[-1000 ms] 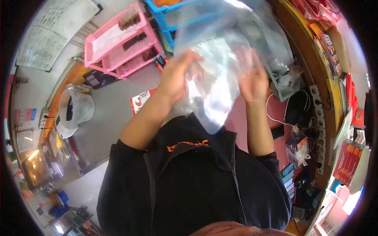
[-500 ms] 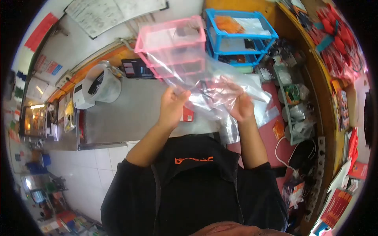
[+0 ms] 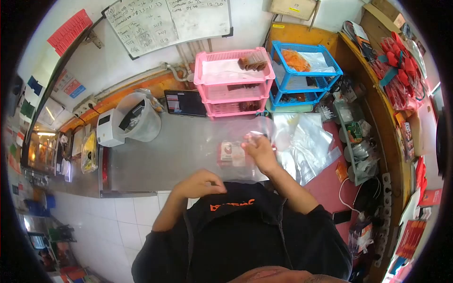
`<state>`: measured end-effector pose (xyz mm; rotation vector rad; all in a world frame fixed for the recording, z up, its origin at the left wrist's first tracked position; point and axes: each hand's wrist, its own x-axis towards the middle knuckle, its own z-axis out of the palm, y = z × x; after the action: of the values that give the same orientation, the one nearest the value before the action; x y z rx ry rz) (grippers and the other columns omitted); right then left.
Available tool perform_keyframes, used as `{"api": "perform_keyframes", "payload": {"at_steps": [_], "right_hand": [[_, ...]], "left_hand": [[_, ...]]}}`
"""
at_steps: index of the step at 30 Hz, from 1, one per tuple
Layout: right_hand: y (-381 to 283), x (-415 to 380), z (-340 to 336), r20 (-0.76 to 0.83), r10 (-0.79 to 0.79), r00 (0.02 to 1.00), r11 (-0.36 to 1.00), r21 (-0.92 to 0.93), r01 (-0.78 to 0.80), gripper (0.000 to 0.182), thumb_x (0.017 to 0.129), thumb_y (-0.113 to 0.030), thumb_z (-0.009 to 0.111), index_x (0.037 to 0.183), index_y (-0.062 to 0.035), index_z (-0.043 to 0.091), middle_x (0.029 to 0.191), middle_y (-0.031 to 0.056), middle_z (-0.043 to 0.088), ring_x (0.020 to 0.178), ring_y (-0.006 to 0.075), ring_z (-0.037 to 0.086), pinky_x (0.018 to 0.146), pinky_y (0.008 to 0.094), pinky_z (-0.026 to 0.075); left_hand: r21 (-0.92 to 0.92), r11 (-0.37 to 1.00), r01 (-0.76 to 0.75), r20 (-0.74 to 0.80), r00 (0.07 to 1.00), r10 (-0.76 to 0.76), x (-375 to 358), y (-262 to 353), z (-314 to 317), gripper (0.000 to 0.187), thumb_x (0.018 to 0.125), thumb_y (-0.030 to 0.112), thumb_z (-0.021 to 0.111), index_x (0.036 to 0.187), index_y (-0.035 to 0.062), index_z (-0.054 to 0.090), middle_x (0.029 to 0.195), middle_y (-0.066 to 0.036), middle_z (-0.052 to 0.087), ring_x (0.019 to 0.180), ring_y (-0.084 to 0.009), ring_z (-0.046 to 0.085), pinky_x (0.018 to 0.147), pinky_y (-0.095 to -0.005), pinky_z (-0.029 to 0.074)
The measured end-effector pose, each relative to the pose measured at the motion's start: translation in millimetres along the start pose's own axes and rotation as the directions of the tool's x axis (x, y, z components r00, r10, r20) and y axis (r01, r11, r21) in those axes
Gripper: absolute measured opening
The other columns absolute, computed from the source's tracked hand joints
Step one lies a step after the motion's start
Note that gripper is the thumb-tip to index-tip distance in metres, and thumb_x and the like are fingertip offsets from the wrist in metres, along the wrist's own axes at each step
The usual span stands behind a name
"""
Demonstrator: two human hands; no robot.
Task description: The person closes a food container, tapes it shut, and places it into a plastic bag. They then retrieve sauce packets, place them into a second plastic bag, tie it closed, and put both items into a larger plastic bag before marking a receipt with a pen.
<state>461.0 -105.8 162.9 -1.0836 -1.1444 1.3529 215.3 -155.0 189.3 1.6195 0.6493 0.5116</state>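
A clear plastic bag [image 3: 214,129] lies spread over the metal counter. Under or inside it shows a small red box [image 3: 231,154] with a white label. My right hand [image 3: 260,153] is over the bag, just right of the box, its fingers bent and closed on the film. At the counter's front edge, left of the box, my left hand [image 3: 202,183] has its fingers curled inward; I cannot tell what they hold, if anything. A stack of clear bags [image 3: 304,141] lies right of my right hand.
Pink tiered trays [image 3: 236,78] and blue tiered trays [image 3: 306,66] stand at the back. Further left are a dark screen [image 3: 186,103], a translucent bucket [image 3: 147,123] and a white device [image 3: 110,128]. A phone [image 3: 342,216] rests near my right elbow.
The bag has come down from the air, where both hands held it, onto the counter over the red box. My left hand has dropped toward my body. The view has tilted upward.
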Motion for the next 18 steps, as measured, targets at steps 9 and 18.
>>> {"api": "perform_keyframes", "payload": {"at_steps": [9,18], "right_hand": [[6,-15,118,0.432,0.167,0.886,0.952,0.162,-0.258,0.018,0.084,0.001,0.066,0.102,0.0002,0.068,0.083,0.0064,0.068,0.069,0.0100,0.060,0.062,0.0250,0.050],[35,-16,182,0.292,0.008,0.956,0.969,-0.237,0.064,0.029,0.070,-0.013,0.083,0.084,-0.0026,0.061,0.078,0.0055,0.061,0.076,0.0153,0.059,0.069,0.0311,0.047]], "left_hand": [[0.198,0.963,0.184,-0.489,0.870,-0.065,-45,-22,-51,0.029,0.089,0.027,0.067,0.079,-0.0002,0.064,0.066,-0.003,0.062,0.062,-0.0080,0.054,0.058,-0.0257,0.044],[0.099,0.981,0.166,-0.459,0.883,-0.103,-84,-32,-78,0.030,0.093,0.023,0.062,0.075,-0.0011,0.062,0.063,-0.001,0.058,0.061,-0.0048,0.049,0.054,-0.0247,0.038]]}}
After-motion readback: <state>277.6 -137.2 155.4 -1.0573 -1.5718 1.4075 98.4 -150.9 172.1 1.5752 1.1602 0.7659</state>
